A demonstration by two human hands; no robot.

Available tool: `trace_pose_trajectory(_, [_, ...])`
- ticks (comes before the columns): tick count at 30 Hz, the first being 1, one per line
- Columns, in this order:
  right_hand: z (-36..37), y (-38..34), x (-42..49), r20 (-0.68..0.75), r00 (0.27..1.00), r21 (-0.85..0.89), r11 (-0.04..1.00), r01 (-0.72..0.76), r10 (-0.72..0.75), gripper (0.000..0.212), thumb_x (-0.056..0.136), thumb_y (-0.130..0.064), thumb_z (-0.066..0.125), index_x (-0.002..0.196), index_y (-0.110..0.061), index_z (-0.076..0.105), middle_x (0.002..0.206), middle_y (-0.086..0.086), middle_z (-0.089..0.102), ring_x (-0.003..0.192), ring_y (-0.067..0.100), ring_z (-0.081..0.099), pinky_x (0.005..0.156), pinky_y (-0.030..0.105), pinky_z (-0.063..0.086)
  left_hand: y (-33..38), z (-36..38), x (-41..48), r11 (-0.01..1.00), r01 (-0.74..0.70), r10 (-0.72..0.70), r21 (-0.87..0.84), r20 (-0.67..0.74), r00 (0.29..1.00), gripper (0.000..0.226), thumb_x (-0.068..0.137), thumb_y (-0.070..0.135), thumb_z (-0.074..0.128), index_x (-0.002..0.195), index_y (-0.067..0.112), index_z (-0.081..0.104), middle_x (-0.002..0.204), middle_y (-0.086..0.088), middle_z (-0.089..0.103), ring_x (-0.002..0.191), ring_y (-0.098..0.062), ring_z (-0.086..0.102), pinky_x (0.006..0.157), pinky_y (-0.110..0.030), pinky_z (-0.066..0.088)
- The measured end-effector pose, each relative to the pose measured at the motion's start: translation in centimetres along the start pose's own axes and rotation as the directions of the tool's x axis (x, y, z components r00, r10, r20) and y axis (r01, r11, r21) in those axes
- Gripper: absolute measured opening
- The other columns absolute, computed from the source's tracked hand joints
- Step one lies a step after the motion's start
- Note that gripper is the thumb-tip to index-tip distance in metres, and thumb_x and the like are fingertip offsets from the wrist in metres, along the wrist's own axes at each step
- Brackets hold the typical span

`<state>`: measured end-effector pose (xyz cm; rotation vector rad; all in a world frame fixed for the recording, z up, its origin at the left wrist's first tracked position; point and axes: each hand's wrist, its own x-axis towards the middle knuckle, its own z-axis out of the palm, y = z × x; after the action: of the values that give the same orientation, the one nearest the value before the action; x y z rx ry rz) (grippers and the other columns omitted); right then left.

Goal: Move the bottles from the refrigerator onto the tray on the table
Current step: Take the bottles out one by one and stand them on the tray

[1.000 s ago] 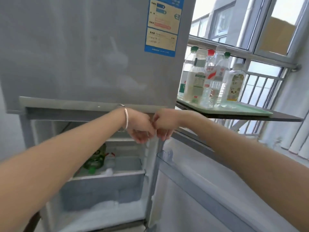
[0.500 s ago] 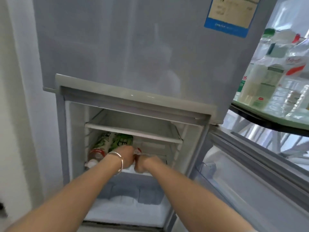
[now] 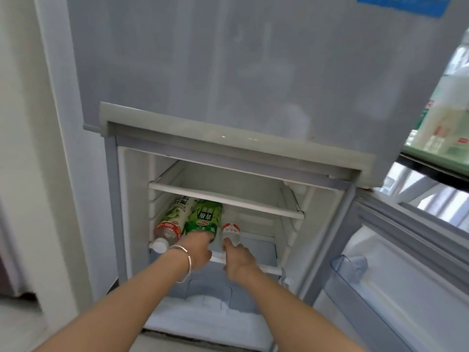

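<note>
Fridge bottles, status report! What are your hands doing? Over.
Left hand grips green-label bottle by the neck. Right hand grips small red-label bottle. Both lie on the shelf; white-capped bottle beside, untouched.

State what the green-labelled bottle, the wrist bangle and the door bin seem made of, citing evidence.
Green-labelled bottle lying on its side: probably plastic with a glossy printed wrap; the label shines. Thin silver bangle on the left wrist: apparently polished metal, given its bright glint. Transparent door bin: clear, bluish-tinted plastic; the white door liner shows through.

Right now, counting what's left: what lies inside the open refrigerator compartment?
Three bottles lie there: white-capped bottle, green-label bottle, red-label bottle. The left hand and right hand cover two necks.
</note>
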<state>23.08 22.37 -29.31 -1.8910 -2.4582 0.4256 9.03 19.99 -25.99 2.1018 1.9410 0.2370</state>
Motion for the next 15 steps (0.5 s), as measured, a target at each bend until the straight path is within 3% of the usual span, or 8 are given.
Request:
trace_pose_trajectory(5, [-4.8,-0.6,-3.9,-0.301,0.951,-0.089,0.995,0.043,-0.068,0.050,0.089,-0.008,0.053,0.136,-0.013,0.034,0.114,0.020,0.061,0.102,0.033,0.059,0.067,0.033,0.037,3.0,-2.2,-0.9,0.997,-0.058,0.058,-0.045,0.008,0.998,0.050,0.086,0.017,0.061,0.133,0.009,0.047,0.122,-0.012,0.062,0.110,-0.026,0.060,0.091,-0.032,0.050])
trace_pose_trajectory(11, [-13.5,-0.9,-10.2,-0.362,0.913,-0.215,0.970,0.116,-0.189,0.039,0.089,-0.016,0.053,0.127,-0.018,0.046,0.114,0.020,0.060,0.105,0.038,0.058,0.069,0.035,0.036,8.1,-6.2,-3.8,0.962,-0.220,0.218,-0.164,-0.028,0.975,0.073,0.074,0.022,0.076,0.135,0.009,0.037,0.124,-0.006,0.061,0.108,-0.024,0.061,0.084,-0.027,0.048])
trace_pose_trajectory(15, [-19.1,-0.9,-15.3,-0.312,0.925,-0.274,0.953,0.129,-0.215,0.041,0.091,-0.019,0.049,0.132,-0.021,0.047,0.117,0.018,0.061,0.107,0.036,0.058,0.076,0.035,0.044,11.8,-10.1,-6.5,0.909,-0.397,0.397,-0.131,-0.023,0.917,0.069,0.074,0.034,0.078,0.134,0.019,0.046,0.131,-0.001,0.058,0.110,-0.018,0.059,0.087,-0.022,0.046])
